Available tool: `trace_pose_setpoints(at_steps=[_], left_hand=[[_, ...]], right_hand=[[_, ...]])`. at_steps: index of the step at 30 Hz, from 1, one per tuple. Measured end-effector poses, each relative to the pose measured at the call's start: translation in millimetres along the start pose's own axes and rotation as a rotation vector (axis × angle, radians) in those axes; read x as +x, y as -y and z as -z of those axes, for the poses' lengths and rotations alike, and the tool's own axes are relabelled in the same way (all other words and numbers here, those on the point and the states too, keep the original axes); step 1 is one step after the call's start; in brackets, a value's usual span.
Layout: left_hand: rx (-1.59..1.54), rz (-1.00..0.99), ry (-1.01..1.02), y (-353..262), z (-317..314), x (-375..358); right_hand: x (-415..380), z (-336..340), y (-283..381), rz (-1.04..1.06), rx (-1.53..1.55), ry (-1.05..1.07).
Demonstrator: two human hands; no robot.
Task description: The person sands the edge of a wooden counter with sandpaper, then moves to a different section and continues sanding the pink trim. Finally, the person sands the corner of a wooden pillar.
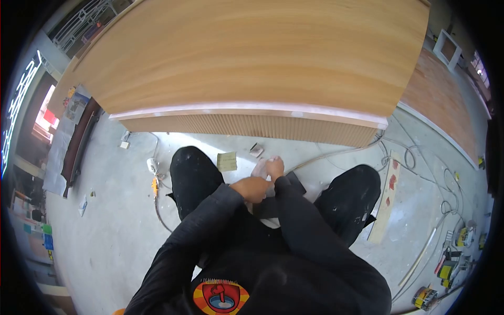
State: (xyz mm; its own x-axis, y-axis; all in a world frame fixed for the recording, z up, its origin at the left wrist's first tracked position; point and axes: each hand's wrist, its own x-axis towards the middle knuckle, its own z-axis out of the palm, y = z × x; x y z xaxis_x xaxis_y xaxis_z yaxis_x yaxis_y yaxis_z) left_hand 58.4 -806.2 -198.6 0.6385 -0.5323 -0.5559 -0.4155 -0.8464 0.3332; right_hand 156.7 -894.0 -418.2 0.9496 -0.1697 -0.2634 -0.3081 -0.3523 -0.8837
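My left hand (251,189) is closed in front of my body, its knuckles upward; what it holds is hidden. Just ahead and to the right, my right hand (274,168) is also closed, with the fingers curled in. A pale pinkish piece (259,168) shows beside the right fingers, too blurred to name. Under and beside the hands lie dark flat pieces (296,182) between my knees. On the floor ahead are a yellowish paper note (227,161) and a small whitish square scrap (256,150).
A large wood-faced panel unit (257,58) with a ribbed base (252,125) stands ahead. Cables (409,152) loop at right near a stained board strip (386,202). Tape measures (424,298) and tools lie at lower right. A cord with an orange part (155,186) lies at left.
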Motion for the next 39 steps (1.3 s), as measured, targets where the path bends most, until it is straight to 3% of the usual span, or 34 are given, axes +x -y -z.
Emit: trace_pose_setpoints(at_steps=[4, 7, 9, 11, 14, 20, 22, 25, 26, 28, 32, 34, 36, 38, 39], left_hand=[[-0.089, -0.059, -0.012, 19.8, -32.1, 36.1], [0.091, -0.088, 0.086, 9.3, -23.4, 44.8], [0.074, -0.175, 0.067, -4.0, -12.7, 50.3], [0.071, -0.211, 0.091, -16.5, 5.6, 53.3], [-0.038, -0.272, 0.184, -18.2, 23.3, 59.7], [-0.233, -0.342, 0.174, -10.7, 68.1, 65.2], [-0.316, -0.364, 0.182, -5.5, 81.4, 63.8], [-0.4, -0.394, 0.302, 4.3, 102.2, 64.1], [-0.422, -0.365, 0.275, 3.7, 101.7, 58.8], [-0.553, -0.232, 0.154, -7.1, 84.6, 52.4], [-0.815, 0.049, 0.011, -45.7, 97.5, 8.4], [-1.051, 0.214, -0.065, -63.5, 126.9, -23.5], [-1.092, 0.288, -0.257, -81.9, 156.9, -61.9], [-1.231, 0.495, -0.537, -96.5, 178.2, -100.9], [-1.116, 0.521, -0.629, -103.4, 178.5, -116.2]], right_hand=[[-4.0, -11.1, -17.8, -0.035, 0.04, -0.022], [4.2, -23.8, -30.1, -0.056, 0.241, -0.111], [11.2, -30.4, -41.1, 0.137, 0.245, -0.072], [12.3, -13.8, -28.6, -0.064, 0.296, 0.179], [11.8, -4.1, -13.4, 0.008, 0.233, 0.145], [19.5, 54.7, 26.1, -0.114, 0.009, 0.452], [23.6, 85.4, 45.3, -0.014, -0.258, 0.562], [29.3, 127.1, 53.0, 0.09, -0.291, 0.511], [27.8, 142.9, 74.3, 0.114, -0.303, 0.548], [25.9, 179.6, 128.7, -0.131, -0.218, 0.421], [20.4, 231.3, 223.8, 0.086, -0.472, 0.488], [9.1, 241.9, 261.6, 0.098, -0.461, 0.507], [-6.0, 243.9, 288.2, 0.07, -0.483, 0.49], [-26.7, 241.6, 306.4, 0.219, -0.543, 0.529], [-41.2, 236.8, 340.0, 0.148, -0.554, 0.619]])
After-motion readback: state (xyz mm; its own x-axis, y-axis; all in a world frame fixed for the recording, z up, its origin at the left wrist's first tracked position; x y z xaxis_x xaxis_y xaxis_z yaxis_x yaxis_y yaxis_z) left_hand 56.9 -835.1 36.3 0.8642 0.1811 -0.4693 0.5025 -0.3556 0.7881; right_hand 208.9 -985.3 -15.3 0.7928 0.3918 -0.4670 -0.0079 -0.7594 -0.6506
